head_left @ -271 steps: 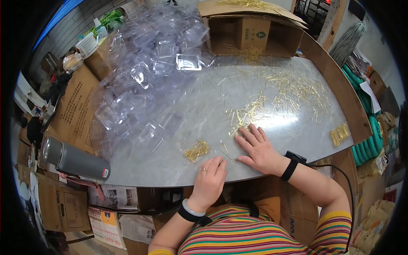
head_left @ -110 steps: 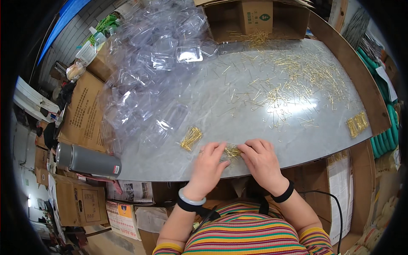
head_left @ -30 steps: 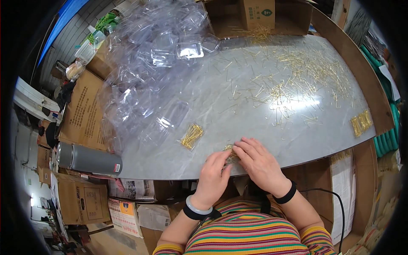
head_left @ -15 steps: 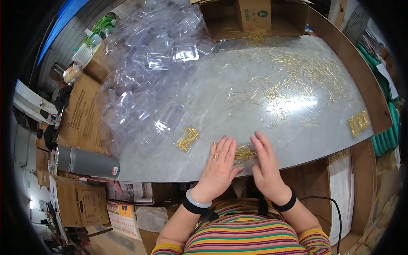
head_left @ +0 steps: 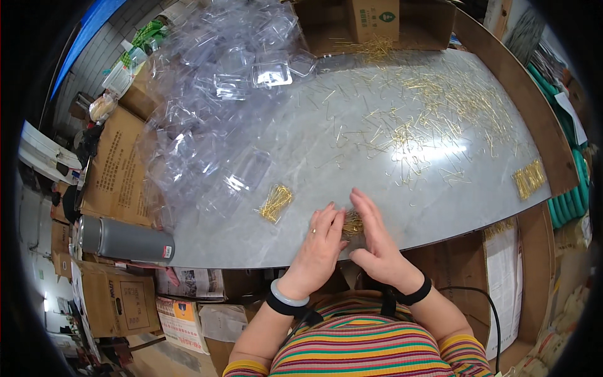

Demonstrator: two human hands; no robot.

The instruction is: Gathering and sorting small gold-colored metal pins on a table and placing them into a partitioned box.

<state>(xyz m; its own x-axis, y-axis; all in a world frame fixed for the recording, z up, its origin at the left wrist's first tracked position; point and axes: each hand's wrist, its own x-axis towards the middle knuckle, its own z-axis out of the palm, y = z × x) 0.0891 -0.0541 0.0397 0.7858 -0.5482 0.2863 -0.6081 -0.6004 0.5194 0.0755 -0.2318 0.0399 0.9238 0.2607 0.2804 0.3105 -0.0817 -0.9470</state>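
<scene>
Near the front edge of the table, a small bundle of gold wire hooks (head_left: pixel 353 224) lies between my two hands. My left hand (head_left: pixel 315 246) borders it on the left, fingers stretched out and pointing away from me. On the other side my right hand (head_left: pixel 381 246) stands on edge with its fingers straight, its palm facing the bundle. Part of the bundle is hidden by the hands. Left of my left hand sits a clear plastic box filled with gold hooks (head_left: pixel 276 203). Many loose gold hooks (head_left: pixel 433 119) are scattered over the far right of the grey table (head_left: pixel 301 151).
Clear plastic boxes (head_left: pixel 213 113) are heaped on the left. A grey bottle (head_left: pixel 129 240) stands at the left edge. Another filled box (head_left: pixel 529 180) lies at the right edge. A cardboard box (head_left: pixel 427 28) and a cardboard wall (head_left: pixel 521 88) border the far and right sides.
My right hand has moved left, narrowing the gap between my hands around the bundle of hooks. The left hand has shifted only slightly.
</scene>
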